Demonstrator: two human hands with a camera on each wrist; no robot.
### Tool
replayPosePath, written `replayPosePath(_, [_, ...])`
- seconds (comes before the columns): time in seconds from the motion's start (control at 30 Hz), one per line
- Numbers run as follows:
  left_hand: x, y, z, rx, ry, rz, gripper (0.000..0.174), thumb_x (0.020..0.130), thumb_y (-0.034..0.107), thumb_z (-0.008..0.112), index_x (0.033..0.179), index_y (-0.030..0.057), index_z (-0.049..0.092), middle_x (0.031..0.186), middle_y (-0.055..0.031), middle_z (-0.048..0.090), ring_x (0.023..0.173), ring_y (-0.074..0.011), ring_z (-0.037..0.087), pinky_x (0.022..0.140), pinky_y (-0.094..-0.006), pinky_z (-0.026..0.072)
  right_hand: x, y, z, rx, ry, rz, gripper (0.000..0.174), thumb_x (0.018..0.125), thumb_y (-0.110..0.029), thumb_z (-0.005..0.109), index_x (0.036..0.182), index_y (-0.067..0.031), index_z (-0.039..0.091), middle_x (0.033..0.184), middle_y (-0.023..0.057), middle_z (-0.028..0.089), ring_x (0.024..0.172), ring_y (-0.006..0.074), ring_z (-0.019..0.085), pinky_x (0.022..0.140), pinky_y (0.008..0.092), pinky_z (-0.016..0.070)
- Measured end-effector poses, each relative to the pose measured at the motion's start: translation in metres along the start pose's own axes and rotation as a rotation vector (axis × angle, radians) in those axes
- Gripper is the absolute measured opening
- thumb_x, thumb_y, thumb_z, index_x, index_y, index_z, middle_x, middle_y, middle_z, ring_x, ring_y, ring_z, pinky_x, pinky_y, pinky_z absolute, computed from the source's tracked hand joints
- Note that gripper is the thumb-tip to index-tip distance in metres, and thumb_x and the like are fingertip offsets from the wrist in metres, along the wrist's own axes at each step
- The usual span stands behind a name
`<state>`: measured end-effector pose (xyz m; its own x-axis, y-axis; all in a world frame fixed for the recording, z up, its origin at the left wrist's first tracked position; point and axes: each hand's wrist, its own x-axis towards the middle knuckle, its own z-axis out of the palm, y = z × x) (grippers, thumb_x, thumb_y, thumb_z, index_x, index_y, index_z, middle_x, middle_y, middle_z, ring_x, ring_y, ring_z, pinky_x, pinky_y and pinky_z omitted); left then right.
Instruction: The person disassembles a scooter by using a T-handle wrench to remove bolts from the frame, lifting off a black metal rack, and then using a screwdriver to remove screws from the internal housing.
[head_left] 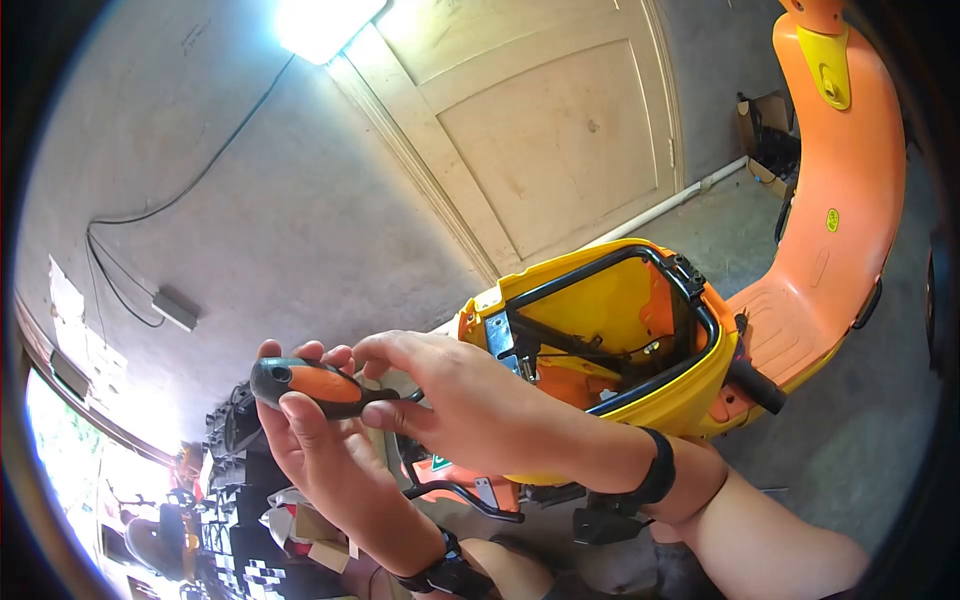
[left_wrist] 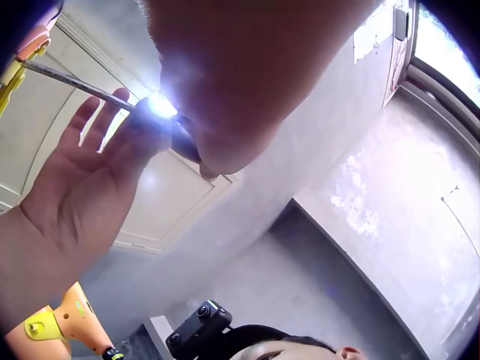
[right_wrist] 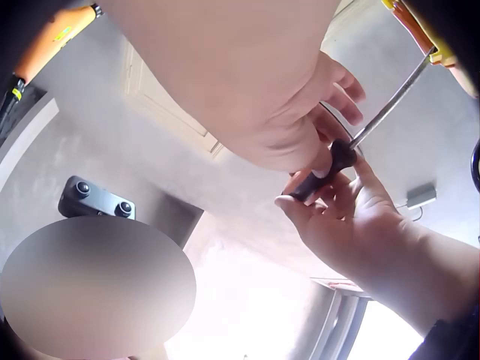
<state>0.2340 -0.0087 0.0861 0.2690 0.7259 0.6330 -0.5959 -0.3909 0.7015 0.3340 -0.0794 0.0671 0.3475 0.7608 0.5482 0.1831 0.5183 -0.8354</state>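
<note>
A screwdriver (head_left: 325, 385) with an orange and black handle is held up in front of the grey wall. My left hand (head_left: 340, 470) grips the handle, thumb on the near side and fingers behind. At the neck, my right hand (head_left: 480, 390) pinches between thumb and index finger, its other fingers loosely bent. The left wrist view shows the metal shaft (left_wrist: 75, 82) extending past my right hand (left_wrist: 86, 195). In the right wrist view the shaft (right_wrist: 394, 101) slants up from between both hands. Whether its tip touches anything, I cannot tell.
A yellow and orange vehicle body (head_left: 640, 410) with an open compartment stands right of my hands, its long orange section (head_left: 840, 170) curving upward. Behind are a panelled door (head_left: 560, 130) and a wall with a cable. Stacked dark items (head_left: 235, 480) stand at lower left.
</note>
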Motion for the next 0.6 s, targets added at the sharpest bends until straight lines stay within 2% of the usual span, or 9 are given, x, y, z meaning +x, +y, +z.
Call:
replayPosePath(0.1, [-0.006,0.005,0.005,0.21,0.008,0.029,0.048,0.096,0.035,0.054,0.128,-0.0004,0.044,0.114,-0.0117,0.053,0.1,-0.02,0.055,0.087,-0.0352,0.0461,-0.004,0.0,0.006,-0.35,0.147,-0.327,0.039,0.08,-0.014,0.072,0.112,0.0007,0.055,0.096,0.0163,0.063,0.091,0.0331,0.061,0.079,0.0394,0.0466])
replayPosePath(0.13, [-0.007,0.001,0.008,0.115,0.017,0.051,0.04,0.095,0.032,0.057,0.118,0.0002,0.047,0.109,-0.0109,0.054,0.096,-0.0176,0.056,0.084,-0.0309,0.047,-0.003,0.001,0.008,-0.412,0.162,-0.329,0.038,0.079,-0.012,0.071,0.111,0.0011,0.056,0.095,0.0165,0.063,0.09,0.0338,0.061,0.078,0.0393,0.0471])
replayPosePath(0.27, [-0.002,-0.011,0.006,0.106,0.093,0.06,0.037,0.092,0.026,0.063,0.113,-0.0004,0.046,0.102,-0.0118,0.055,0.096,-0.0177,0.055,0.084,-0.0308,0.0464,0.003,0.008,0.011,-0.397,0.119,-0.32,0.035,0.08,-0.009,0.067,0.112,0.0009,0.057,0.092,0.017,0.064,0.086,0.0353,0.062,0.075,0.0391,0.0486])
replayPosePath(0.3, [-0.002,-0.011,0.005,0.106,0.097,0.06,0.037,0.092,0.026,0.063,0.113,-0.0004,0.046,0.102,-0.0118,0.055,0.096,-0.0177,0.055,0.084,-0.0308,0.0464,0.001,0.001,0.006,-0.333,0.058,-0.24,0.023,0.083,-0.007,0.059,0.104,0.002,0.058,0.093,0.0195,0.065,0.091,0.0367,0.061,0.081,0.0414,0.0477])
replayPosePath(0.37, [-0.004,-0.01,0.006,0.127,0.009,0.044,0.04,0.092,0.027,0.063,0.114,-0.0001,0.043,0.101,-0.012,0.054,0.098,-0.0187,0.054,0.087,-0.0333,0.0456,0.002,-0.007,-0.001,-0.187,-0.105,-0.013,0.021,0.085,-0.006,0.057,0.104,0.0035,0.059,0.096,0.0204,0.065,0.094,0.0381,0.061,0.081,0.0407,0.0478])
replayPosePath(0.43, [-0.005,-0.007,0.009,0.148,0.015,0.064,0.05,0.094,0.034,0.057,0.124,-0.0006,0.039,0.106,-0.0149,0.054,0.101,-0.0236,0.053,0.089,-0.0374,0.0438,0.003,-0.01,-0.005,-0.125,-0.113,0.007,0.023,0.086,-0.005,0.058,0.107,0.0034,0.06,0.1,0.0216,0.065,0.097,0.0379,0.061,0.082,0.0384,0.0478])
replayPosePath(0.5, [-0.002,-0.004,0.008,-0.08,-0.007,0.124,0.065,0.093,0.041,0.056,0.137,0.0019,0.03,0.105,-0.0201,0.055,0.097,-0.0287,0.059,0.086,-0.0399,0.0477,0.005,-0.005,-0.009,-0.025,-0.236,0.057,0.028,0.086,-0.003,0.059,0.113,0.0045,0.059,0.103,0.0224,0.065,0.099,0.0341,0.062,0.083,0.0353,0.0478])
replayPosePath(0.53, [0.001,0.002,0.003,-0.254,-0.038,0.014,0.063,0.097,0.041,0.047,0.141,0.0011,0.027,0.106,-0.0213,0.055,0.097,-0.0318,0.058,0.087,-0.0446,0.0471,0.008,-0.003,-0.012,0.046,-0.28,0.08,0.031,0.088,-0.003,0.059,0.116,0.0068,0.057,0.107,0.0221,0.065,0.1,0.0282,0.063,0.084,0.0331,0.0475])
replayPosePath(0.6, [0.002,0.002,-0.009,-0.201,-0.155,0.029,0.061,0.098,0.039,0.044,0.142,0.0005,0.026,0.111,-0.0197,0.052,0.102,-0.0317,0.055,0.089,-0.0448,0.0445,0.008,0.002,-0.01,0.194,-0.264,0.138,0.031,0.091,-0.006,0.057,0.119,0.0087,0.054,0.111,0.0203,0.065,0.103,0.0242,0.062,0.087,0.0321,0.0465])
